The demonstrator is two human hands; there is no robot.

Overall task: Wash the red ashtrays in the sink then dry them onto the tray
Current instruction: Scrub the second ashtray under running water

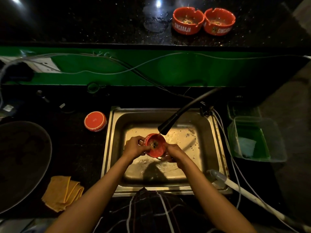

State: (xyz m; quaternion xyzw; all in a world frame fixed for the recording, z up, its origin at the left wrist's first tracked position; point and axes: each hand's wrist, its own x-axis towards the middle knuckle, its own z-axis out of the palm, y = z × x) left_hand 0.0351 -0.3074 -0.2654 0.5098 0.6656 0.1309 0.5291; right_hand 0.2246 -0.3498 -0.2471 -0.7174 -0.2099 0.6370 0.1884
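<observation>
Washing step in hand: left hand (134, 146) and right hand (174, 153) both grip a soiled ashtray (155, 145) under the tap (165, 126) above the sink (207, 128); next, residue needs rubbing out.

This looks like the washing-up corner behind a bar or small café counter, dimly lit. A steel sink (217, 142) is set in a black speckled worktop, with a black pull-out tap (175, 118) running water into it, a yellow cloth (62, 193) and a dark round tray (21, 165) beside it. Above a green panel (168, 69) strung with loose cables, a raised black counter (84, 22) bears two branded red ashtrays (188, 20) still holding ash.
</observation>
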